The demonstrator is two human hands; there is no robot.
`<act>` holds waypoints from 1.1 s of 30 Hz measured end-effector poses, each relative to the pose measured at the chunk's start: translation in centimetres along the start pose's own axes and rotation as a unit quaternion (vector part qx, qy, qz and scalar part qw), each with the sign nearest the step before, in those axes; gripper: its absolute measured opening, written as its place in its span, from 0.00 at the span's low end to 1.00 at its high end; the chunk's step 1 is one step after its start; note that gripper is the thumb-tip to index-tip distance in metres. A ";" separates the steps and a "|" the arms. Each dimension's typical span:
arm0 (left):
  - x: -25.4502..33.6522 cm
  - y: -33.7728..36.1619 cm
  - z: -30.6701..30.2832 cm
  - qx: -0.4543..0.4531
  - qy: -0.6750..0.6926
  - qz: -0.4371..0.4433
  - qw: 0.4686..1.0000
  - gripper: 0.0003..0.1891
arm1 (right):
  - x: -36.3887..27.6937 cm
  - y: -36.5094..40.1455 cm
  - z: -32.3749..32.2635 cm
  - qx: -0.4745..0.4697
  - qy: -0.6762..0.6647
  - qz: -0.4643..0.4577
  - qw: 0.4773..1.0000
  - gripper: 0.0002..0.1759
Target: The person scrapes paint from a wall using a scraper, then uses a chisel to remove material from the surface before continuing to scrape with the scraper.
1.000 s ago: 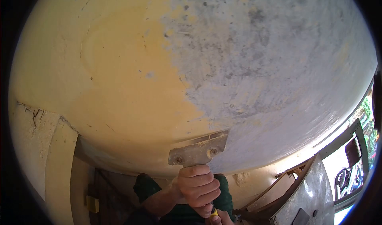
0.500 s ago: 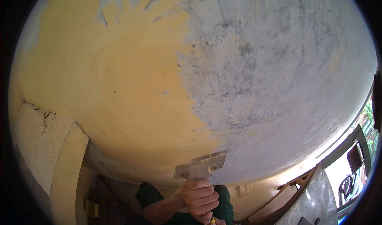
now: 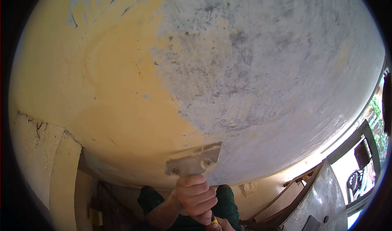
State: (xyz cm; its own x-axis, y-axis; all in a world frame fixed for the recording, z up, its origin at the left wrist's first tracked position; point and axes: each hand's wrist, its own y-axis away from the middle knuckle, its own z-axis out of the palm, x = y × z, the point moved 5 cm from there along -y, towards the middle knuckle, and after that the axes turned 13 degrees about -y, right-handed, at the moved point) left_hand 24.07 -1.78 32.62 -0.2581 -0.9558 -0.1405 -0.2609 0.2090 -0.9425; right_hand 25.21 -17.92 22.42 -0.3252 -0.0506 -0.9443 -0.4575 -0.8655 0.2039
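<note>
A wide-bladed scraper point(image 3: 192, 161) with two bolts through its metal blade lies close against a curved-looking wall. Yellow paint point(image 3: 118, 80) covers the wall's left part, and a grey scraped area point(image 3: 245, 76) spreads over the right. The blade overlaps the lower border between them, with pale dust along its edge. My left hand point(image 3: 197, 198) is closed round the scraper's handle just below the blade. Lower down, at the frame's bottom edge, my right hand point(image 3: 223, 224) shows only in part, closed at the yellow end section of the handle.
My knees in green trousers point(image 3: 226, 204) are below the wall. At left a plastered ledge point(image 3: 65, 174) juts out beside a cracked joint. A dusty metal sheet point(image 3: 322, 198) stands at lower right, near a bright opening with a wheel point(image 3: 354, 181) beyond.
The view has shifted, so the wall's upper part, the scraper and my hands appear further left and higher. Slightly more of my right hand shows. Both hands keep their hold.
</note>
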 end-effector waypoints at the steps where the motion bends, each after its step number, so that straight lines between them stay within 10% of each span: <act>1: -0.4 -0.5 -0.4 0.011 -0.012 -0.005 1.000 0.18 | -1.3 -0.2 0.3 0.003 0.017 -0.011 1.000 0.35; 33: 0.2 1.0 0.1 -0.029 -0.008 -0.007 1.000 0.21 | -1.0 0.2 1.0 -0.017 -0.063 -0.030 0.997 0.31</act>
State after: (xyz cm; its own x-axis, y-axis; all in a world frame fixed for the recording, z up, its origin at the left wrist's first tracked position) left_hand 23.87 -1.84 31.65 -0.2397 -0.9618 -0.1320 -0.3173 0.2061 -0.9256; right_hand 24.61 -17.59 23.67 -0.3995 0.0634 -0.9145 -0.4516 -0.8818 0.1361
